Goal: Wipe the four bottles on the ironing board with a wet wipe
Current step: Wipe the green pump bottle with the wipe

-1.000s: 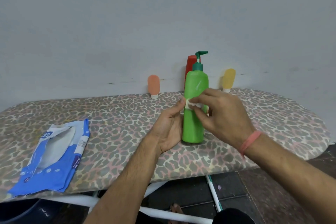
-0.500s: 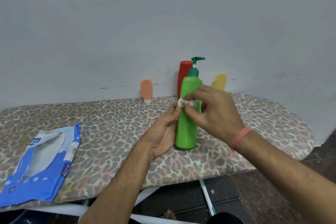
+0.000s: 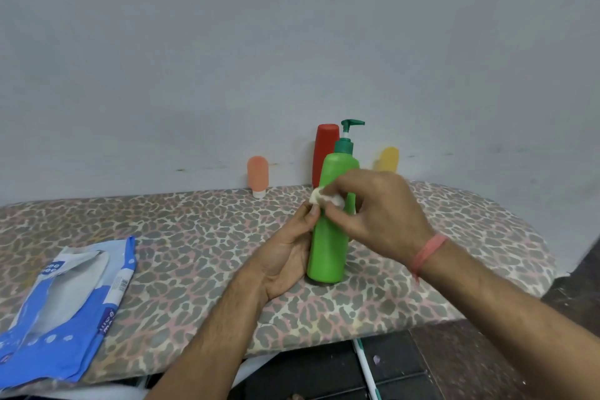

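The green pump bottle (image 3: 328, 237) stands upright near the front middle of the ironing board (image 3: 194, 237), whose cover is a leopard-spot print in grey, pink and cream. Behind it, along the pale grey wall (image 3: 292, 42), stand a red bottle (image 3: 324, 153), a small orange bottle (image 3: 257, 175) off to the left and a yellow bottle (image 3: 388, 159) to the right, partly hidden by the hand. A blue and white wipe packet (image 3: 65, 312) lies flat at the board's left front edge, and dark floor shows below.

The right hand (image 3: 380, 214) comes in from the right with its fingers curled, pinching a small white wet wipe (image 3: 324, 200) against the upper part of the green bottle; a red band (image 3: 427, 252) circles that wrist. The left hand (image 3: 285, 256) reaches up from below, palm turned toward the bottle, its fingers resting along the bottle's left side, fingertips close under the wipe. Whether those fingers wrap behind the bottle I cannot tell.
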